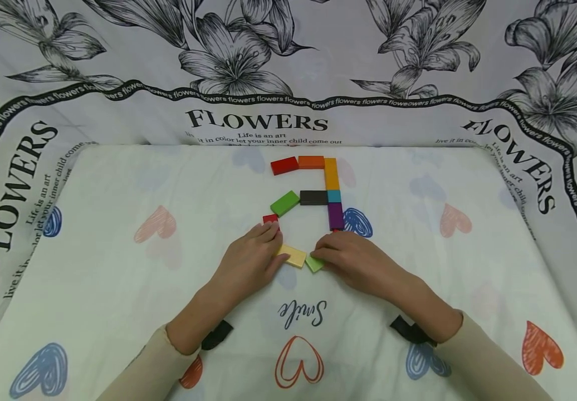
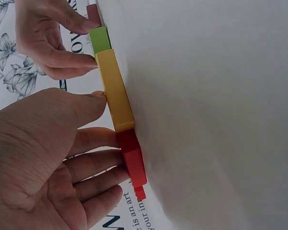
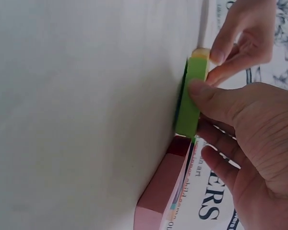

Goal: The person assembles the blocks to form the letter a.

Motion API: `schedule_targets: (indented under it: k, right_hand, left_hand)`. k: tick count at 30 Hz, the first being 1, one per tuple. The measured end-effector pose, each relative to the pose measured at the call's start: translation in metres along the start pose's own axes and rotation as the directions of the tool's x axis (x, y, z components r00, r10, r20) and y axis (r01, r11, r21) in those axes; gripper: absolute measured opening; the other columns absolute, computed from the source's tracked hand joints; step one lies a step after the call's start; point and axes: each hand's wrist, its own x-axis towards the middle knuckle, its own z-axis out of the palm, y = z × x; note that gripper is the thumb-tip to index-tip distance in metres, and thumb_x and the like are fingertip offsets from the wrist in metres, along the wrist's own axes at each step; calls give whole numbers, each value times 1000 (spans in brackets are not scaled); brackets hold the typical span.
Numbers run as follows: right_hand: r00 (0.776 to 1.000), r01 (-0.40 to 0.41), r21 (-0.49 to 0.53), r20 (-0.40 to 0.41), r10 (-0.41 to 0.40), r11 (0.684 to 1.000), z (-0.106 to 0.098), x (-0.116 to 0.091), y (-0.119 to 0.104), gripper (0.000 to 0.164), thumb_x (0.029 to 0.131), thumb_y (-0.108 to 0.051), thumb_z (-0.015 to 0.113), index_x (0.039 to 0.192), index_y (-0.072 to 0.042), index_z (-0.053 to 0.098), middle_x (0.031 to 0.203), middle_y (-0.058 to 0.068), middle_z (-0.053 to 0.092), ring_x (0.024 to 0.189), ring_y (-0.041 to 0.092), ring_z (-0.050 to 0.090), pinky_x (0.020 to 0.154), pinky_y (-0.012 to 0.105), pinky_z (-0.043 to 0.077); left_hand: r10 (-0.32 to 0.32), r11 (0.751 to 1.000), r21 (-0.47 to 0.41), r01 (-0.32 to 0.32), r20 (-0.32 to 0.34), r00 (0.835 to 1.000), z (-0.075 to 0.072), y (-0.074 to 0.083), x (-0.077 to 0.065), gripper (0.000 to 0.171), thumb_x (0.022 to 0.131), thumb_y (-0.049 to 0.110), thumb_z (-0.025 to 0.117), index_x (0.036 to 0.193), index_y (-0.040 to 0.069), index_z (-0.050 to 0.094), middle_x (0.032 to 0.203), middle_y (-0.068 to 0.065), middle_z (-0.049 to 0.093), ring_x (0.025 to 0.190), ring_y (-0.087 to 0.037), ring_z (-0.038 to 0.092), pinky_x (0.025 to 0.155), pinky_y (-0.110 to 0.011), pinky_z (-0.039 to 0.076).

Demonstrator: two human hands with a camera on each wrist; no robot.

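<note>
On the white cloth, small coloured blocks form a curved line. The left hand (image 1: 250, 253) lies at its lower left, thumb tip touching a yellow block (image 1: 294, 257) and its fairly straight fingers against a red block (image 2: 132, 155). The right hand (image 1: 361, 256) pinches a light green block (image 1: 314, 263) between thumb and fingers, its end beside the yellow block. Another red block (image 3: 158, 196) stands close to the light green one in the right wrist view; from the head, the right hand mostly covers it. A further small red block (image 1: 270, 219) shows just beyond the left fingertips.
Farther along are a green block (image 1: 285, 204), black block (image 1: 313, 197), teal block (image 1: 335, 196), purple block (image 1: 336, 216), amber block (image 1: 331, 174), orange block (image 1: 311, 162) and red block (image 1: 284, 166). A flower-printed cloth (image 1: 394, 125) borders the white heart-patterned cloth (image 1: 218, 178).
</note>
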Motion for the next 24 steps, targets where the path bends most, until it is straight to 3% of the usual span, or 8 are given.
schedule_targets:
  k: [24]
  right_hand:
    - [1000,2,20,17,-2,1000,1,3,5,28,91,-13,83,119,-19,81,120,-2,77,114,18,71,103,35,61]
  left_hand:
    - [5,1000,-11,-5,3,1000,-1,0,1,49,98,33,77,134,1,71,147,-15,67,140,-28,63,123,-42,46]
